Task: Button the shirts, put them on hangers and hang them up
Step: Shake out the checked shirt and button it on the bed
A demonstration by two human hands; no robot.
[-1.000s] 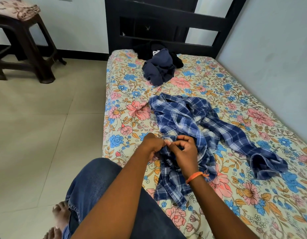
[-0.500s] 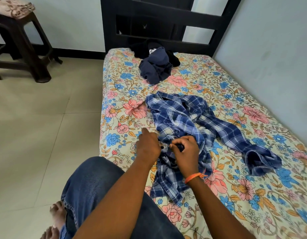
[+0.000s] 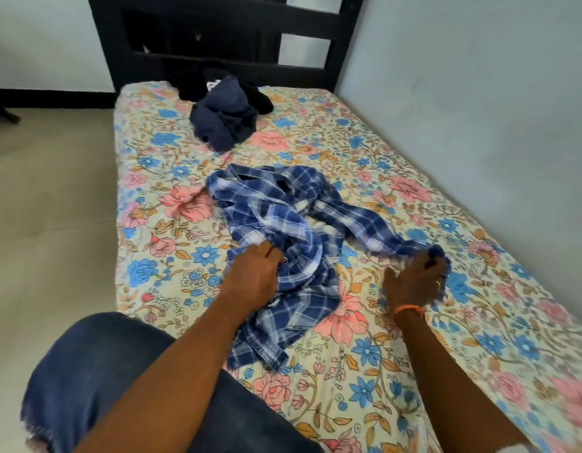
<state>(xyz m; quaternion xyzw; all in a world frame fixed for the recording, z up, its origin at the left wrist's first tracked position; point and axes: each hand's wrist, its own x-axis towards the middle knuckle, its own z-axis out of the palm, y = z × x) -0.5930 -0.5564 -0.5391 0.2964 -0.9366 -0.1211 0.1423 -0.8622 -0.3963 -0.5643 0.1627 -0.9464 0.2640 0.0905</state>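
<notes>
Your left hand rests on the plaid shirt, near its middle, with the fingers lying forward on the cloth; if they are curled into the fabric, I cannot tell, because the knuckles hide the tips. Your right hand is at the far end of the shirt's sleeve, and its fingers are closed around the cuff, though this part is blurred. An orange band sits on your right wrist.

The plaid shirt lies crumpled in the middle of the bed, on the floral sheet, with the sleeve stretched out to the right. Further up the bed, near the dark headboard, a navy garment lies in a heap, touching a black garment behind it. Your knee, in blue denim, is at the near edge of the bed.
</notes>
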